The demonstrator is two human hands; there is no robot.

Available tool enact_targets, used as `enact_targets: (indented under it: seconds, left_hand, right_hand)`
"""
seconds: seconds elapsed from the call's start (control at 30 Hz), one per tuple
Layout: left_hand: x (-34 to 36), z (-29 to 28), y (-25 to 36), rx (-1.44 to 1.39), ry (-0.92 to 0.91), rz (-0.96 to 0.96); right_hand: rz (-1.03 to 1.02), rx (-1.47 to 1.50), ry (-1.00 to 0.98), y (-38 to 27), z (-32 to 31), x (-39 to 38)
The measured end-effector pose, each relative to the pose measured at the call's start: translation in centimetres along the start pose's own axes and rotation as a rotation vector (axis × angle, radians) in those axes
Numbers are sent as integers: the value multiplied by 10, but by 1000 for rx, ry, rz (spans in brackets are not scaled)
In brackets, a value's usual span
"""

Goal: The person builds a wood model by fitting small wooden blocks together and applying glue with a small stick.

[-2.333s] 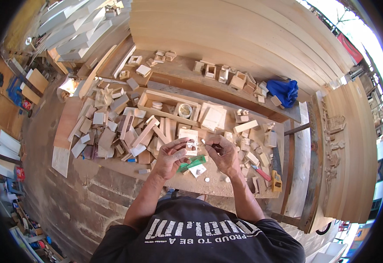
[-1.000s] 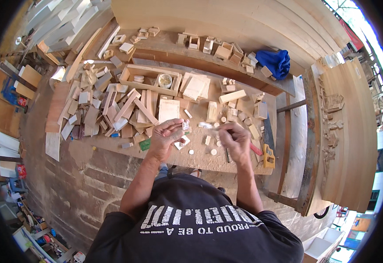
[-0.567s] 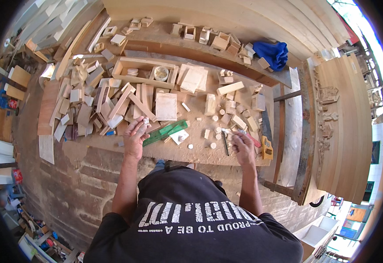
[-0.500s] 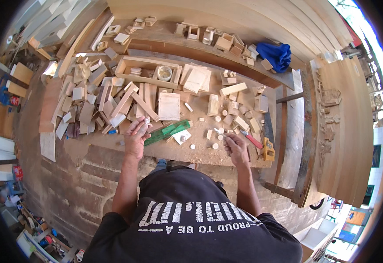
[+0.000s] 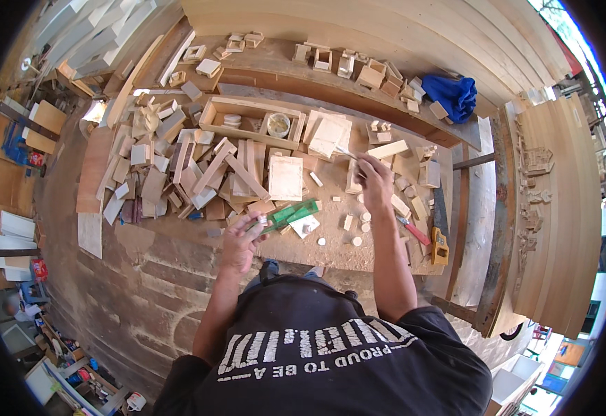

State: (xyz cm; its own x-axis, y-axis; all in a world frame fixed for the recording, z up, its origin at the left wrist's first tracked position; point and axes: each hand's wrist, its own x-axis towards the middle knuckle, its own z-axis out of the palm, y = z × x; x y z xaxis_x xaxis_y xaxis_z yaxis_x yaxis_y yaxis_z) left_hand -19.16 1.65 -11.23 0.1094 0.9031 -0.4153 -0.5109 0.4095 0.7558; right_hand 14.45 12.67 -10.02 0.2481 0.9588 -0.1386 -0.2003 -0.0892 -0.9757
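Observation:
My left hand (image 5: 239,244) pinches a small pale round wooden piece (image 5: 262,220) between thumb and fingertips, just left of a green strip-like tool (image 5: 294,213) on the table. My right hand (image 5: 376,182) is raised over the right half of the table, closed on a thin stick (image 5: 344,150). The stick's tip points left, toward the stacked flat wooden boards (image 5: 328,132); I cannot tell whether it touches them. Small wooden discs (image 5: 356,241) lie below my right hand, and a white square piece (image 5: 305,225) lies beside the green tool.
A wooden tray (image 5: 209,114) holds a round tub (image 5: 278,125). Left of it is a heap of wood offcuts (image 5: 154,186). At the right lie a red-handled tool (image 5: 414,231) and a yellow-handled saw (image 5: 440,246). A back shelf (image 5: 275,66) bears small wooden boxes and a blue cloth (image 5: 450,97).
My right hand has moved farther away across the table with the stick, from near the discs to beside the stacked boards. My left hand, still pinching the small piece, has come slightly nearer.

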Motion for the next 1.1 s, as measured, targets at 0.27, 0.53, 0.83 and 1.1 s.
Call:
enact_targets:
  seconds: [0.27,0.53,0.83,1.1]
  left_hand:
    - [39,47,-20,54,-121,-119]
    - [20,33,8,104,19,-3]
    - [8,-3,28,239,67,156]
    - [37,44,32,10,-232,239]
  right_hand:
    - [119,-112,118,27,-41,-68]
    - [-402,-578,-78,42,100,58]
    - [-660,-1037,-280,81,149,142]
    - [368,145,-379,-21,113,-53]
